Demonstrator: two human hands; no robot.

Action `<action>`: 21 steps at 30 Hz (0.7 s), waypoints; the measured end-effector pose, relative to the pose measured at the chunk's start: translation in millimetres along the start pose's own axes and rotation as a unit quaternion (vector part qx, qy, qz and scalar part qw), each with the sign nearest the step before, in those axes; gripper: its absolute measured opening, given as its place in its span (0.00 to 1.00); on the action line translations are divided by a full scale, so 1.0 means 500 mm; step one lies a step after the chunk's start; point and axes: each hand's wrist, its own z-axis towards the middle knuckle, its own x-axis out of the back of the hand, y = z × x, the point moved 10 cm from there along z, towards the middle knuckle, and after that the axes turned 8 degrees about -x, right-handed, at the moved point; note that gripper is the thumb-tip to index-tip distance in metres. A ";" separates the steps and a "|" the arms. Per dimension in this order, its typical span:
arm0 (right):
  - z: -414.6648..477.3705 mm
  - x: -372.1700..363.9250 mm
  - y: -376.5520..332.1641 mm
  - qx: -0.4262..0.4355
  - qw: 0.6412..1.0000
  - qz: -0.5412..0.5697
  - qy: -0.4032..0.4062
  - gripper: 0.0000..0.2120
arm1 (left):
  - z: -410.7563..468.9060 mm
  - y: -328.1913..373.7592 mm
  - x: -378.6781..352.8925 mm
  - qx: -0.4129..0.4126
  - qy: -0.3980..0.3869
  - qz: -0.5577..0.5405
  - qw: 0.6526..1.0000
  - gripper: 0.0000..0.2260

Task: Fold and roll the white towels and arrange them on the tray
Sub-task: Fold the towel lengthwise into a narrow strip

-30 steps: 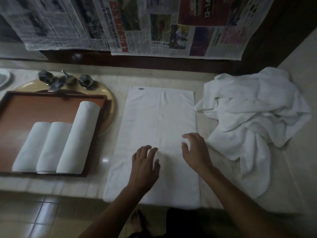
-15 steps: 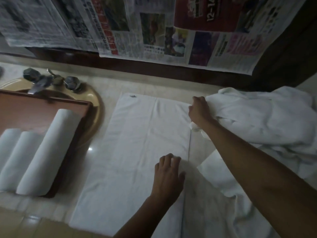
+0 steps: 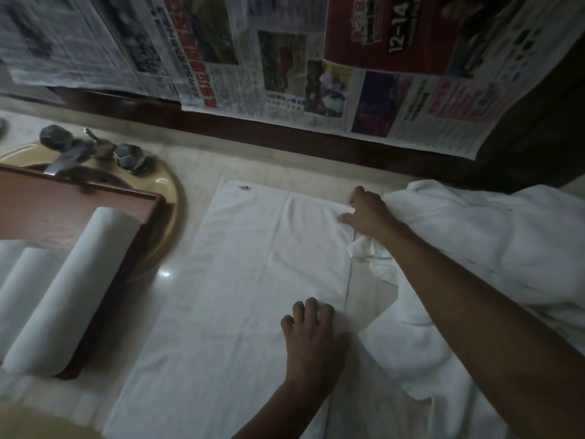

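Note:
A white towel [image 3: 253, 280] lies flat and lengthwise on the counter. My left hand [image 3: 311, 337] presses down on it near its right edge, fingers relaxed. My right hand [image 3: 367, 213] reaches to the towel's far right corner, fingers curled at the edge there. To the left, a brown wooden tray [image 3: 148, 236] holds three rolled white towels [image 3: 72, 289] side by side; its left part is cut off by the frame. A crumpled pile of white towels [image 3: 474, 248] lies under and beside my right arm.
The tray rests over a beige sink [image 3: 171, 198] with a metal faucet [image 3: 72, 153] behind it. Newspaper sheets [image 3: 285, 58] hang on the wall above a dark wooden ledge. The counter's front edge runs along the bottom left.
My right hand has gone from the towel's middle out to its far right corner. My left hand slid right to the towel's right edge. The view moved closer and to the right.

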 end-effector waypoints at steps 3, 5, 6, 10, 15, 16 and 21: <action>-0.007 -0.014 -0.002 0.003 1.000 0.003 -0.018 0.16 | 0.002 0.007 0.005 0.002 0.010 0.002 1.000 0.15; -0.007 0.003 -0.012 0.018 1.000 0.015 -0.018 0.14 | 0.000 0.009 0.008 0.004 0.013 0.002 1.000 0.15; -0.007 0.021 -0.016 0.021 0.999 0.032 -0.012 0.13 | 0.000 0.009 0.007 0.007 0.008 -0.001 1.000 0.14; -0.004 0.093 -0.010 -0.006 0.990 0.138 -0.018 0.05 | 0.005 0.015 -0.009 0.012 -0.045 -0.019 0.999 0.11; -0.033 0.101 0.004 -0.042 0.973 0.215 -0.072 0.09 | 0.022 0.014 0.021 0.018 -0.040 -0.124 0.991 0.05; -0.038 0.098 0.001 -0.043 0.965 0.242 -0.094 0.10 | 0.022 0.005 0.030 0.030 -0.047 -0.162 0.985 0.03; -0.066 0.087 -0.073 0.032 0.915 0.358 -0.184 0.17 | 0.009 -0.080 0.147 0.069 0.010 -0.337 0.939 0.04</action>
